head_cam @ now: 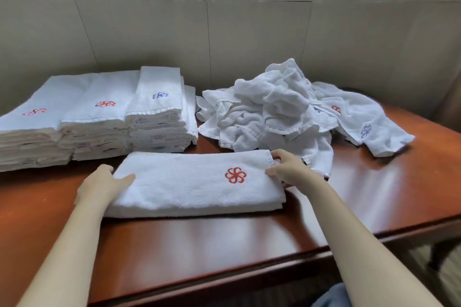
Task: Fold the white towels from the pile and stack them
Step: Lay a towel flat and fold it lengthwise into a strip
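Head cam view: we had the folded towel (189,182) lying flat on the reddish wooden table (224,244), long side running left to right, right in front of us near the front edge. Our left hand (104,182) gripped its left end, thumb on top of the cloth and the other fingers tucked out of sight around the edge. Our right hand (289,169) held the right end much the same way, thumb pressed on top and fingers curled round the far corner. A red flower emblem (235,175) faced up on the towel, closer to the right hand. Behind it on the left sat three stacks of folded towels (94,117) side by side, touching each other. The two on the left were topped with red emblems and the right one with a blue emblem (160,95). The towel we held lay just in front of them, and honestly we couldn't tell if it touched. Further back on the right was the pile of unfolded towels (274,107), all crumpled, with one loose towel (366,131) with a blue mark trailing off to the right. Pale wall panels (249,32) ran behind the table. A bit of blue fabric (329,296) showed at the bottom edge, too little to say what it was.
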Tool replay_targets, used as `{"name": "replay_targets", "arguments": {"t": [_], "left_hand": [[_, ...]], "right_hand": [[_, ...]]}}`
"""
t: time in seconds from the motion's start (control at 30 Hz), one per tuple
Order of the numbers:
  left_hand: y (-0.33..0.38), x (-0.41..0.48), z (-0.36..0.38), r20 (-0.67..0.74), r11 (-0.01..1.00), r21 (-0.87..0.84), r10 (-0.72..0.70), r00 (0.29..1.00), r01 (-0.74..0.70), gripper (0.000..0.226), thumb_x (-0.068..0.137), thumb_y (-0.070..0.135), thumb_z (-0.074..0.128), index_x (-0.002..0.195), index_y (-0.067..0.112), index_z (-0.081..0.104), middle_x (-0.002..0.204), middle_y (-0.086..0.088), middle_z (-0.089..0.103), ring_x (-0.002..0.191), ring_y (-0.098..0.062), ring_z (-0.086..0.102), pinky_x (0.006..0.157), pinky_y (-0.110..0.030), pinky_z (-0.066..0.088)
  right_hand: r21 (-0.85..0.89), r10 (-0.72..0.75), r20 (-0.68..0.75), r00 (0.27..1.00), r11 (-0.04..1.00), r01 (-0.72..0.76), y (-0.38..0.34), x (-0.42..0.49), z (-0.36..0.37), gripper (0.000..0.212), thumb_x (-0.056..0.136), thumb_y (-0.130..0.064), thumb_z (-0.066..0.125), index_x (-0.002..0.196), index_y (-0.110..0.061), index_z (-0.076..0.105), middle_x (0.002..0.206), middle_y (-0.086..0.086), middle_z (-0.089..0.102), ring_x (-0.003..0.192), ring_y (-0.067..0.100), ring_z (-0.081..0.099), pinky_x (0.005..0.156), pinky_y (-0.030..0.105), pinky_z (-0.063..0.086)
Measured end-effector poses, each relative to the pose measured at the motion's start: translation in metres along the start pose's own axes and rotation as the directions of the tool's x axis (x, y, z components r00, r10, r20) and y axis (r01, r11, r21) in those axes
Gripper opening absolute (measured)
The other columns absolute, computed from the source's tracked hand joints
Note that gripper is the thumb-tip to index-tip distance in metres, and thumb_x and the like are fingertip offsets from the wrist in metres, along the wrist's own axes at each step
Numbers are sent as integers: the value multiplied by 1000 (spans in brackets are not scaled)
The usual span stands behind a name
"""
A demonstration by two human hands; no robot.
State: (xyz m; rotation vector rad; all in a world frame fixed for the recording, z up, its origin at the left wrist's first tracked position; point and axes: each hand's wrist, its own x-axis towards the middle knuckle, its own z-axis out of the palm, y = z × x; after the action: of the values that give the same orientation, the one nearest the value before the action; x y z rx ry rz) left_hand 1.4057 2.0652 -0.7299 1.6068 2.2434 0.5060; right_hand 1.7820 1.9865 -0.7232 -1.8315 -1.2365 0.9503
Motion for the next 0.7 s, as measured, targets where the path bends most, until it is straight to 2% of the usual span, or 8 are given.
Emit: {"name": "replay_targets", "arguments": {"t": [0.1, 0.27, 0.4, 0.5, 0.57, 0.7], "left_hand": [[-4, 1, 5, 11, 998, 44, 44, 999, -45, 55, 86, 51, 56, 126, 14, 51, 123, -9, 59, 112, -32, 54, 86, -38, 40], [-7, -1, 10, -23, 996, 27, 90, 996, -89, 52, 90, 45, 55, 129, 11, 49, 127, -11, 57, 116, -34, 51, 90, -39, 39], [-11, 0, 10, -43, 992, -23, 119, 992, -120, 41, 93, 31, 55, 126, 7, 54, 128, -14, 57, 117, -35, 51, 91, -38, 39], [-13, 1, 8, -35, 988, -41, 146, 989, -147, 27, 95, 21, 52, 114, 5, 62, 120, -16, 61, 109, -36, 53, 87, -38, 40], [-13, 3, 7, -38, 990, -61, 127, 991, -129, 20, 96, 16, 48, 106, 6, 63, 115, -16, 62, 104, -35, 53, 85, -37, 39], [-11, 4, 6, -56, 997, -19, 79, 995, -80, 26, 92, 2, 41, 104, 7, 64, 114, -19, 61, 107, -38, 52, 88, -39, 41]], "right_hand": [[43, 28, 10, 1000, 999, -28, -7, -1, -1, 34, 83, -1, 56, 110, -21, 54, 84, -5, 62, 65, 10, 60, 50, 22, 47], [109, 115, 64, 991, 987, -122, -11, -3, -3, 28, 81, 3, 54, 100, -14, 65, 72, 3, 64, 49, 12, 59, 45, 18, 45], [173, 159, 39, 987, 971, -163, -9, -6, 1, 25, 83, 4, 60, 105, -8, 63, 73, 6, 60, 44, 10, 57, 39, 16, 42], [216, 182, 14, 983, 960, -180, -6, -8, 5, 32, 84, 2, 65, 112, -12, 55, 81, 5, 59, 56, 12, 57, 34, 13, 40], [234, 191, 1, 982, 954, -186, -5, -9, 6, 33, 83, 0, 68, 110, -12, 54, 79, 3, 60, 60, 11, 56, 34, 13, 40], [214, 180, 17, 984, 960, -179, -3, -9, 8, 30, 82, -3, 71, 105, -12, 54, 77, 3, 62, 59, 11, 58, 39, 17, 45]]}}
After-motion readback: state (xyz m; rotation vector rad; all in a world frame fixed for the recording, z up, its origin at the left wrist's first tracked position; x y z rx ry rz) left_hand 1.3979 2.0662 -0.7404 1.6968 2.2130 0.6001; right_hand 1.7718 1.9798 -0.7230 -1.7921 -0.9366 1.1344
